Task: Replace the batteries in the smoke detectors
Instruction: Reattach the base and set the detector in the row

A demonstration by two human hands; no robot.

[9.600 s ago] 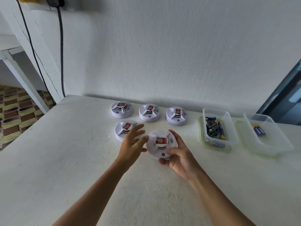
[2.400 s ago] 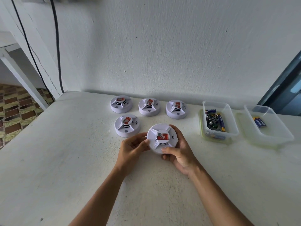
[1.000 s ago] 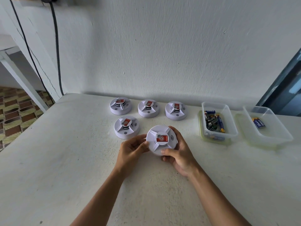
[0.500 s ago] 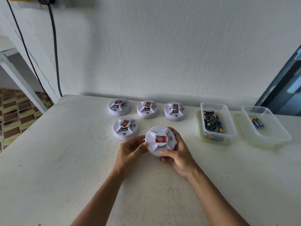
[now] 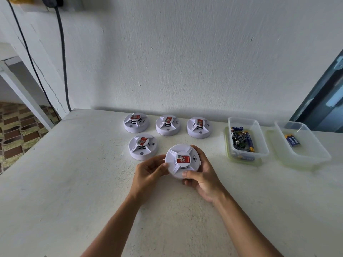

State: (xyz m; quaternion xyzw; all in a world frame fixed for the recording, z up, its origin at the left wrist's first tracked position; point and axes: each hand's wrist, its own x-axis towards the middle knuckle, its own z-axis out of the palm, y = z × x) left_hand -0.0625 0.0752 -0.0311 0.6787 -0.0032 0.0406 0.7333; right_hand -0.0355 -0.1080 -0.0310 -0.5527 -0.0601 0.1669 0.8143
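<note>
A round white smoke detector [image 5: 182, 160] with a red label sits between both hands, face up, just above the white table [image 5: 74, 182]. My left hand [image 5: 148, 170] grips its left rim with curled fingers. My right hand [image 5: 201, 176] wraps its right side, thumb on the front rim. Several more detectors stand behind: one close at the left [image 5: 143, 146] and a back row of three, left [image 5: 136, 122], middle [image 5: 168, 125] and right [image 5: 199, 127]. A clear tub [image 5: 259, 145] holds several batteries [image 5: 241, 140]. A second tub [image 5: 315, 156] holds blue batteries [image 5: 292, 140].
The white wall runs along the table's back edge. Two black cables [image 5: 62, 52] hang down the wall at the far left. The table's left edge drops to a patterned floor [image 5: 16, 130]. A dark door frame [image 5: 323, 101] stands at the right.
Both hands have kept their hold on the detector; it has turned slightly, its label now level. Long before, my left hand was open and reaching for it.
</note>
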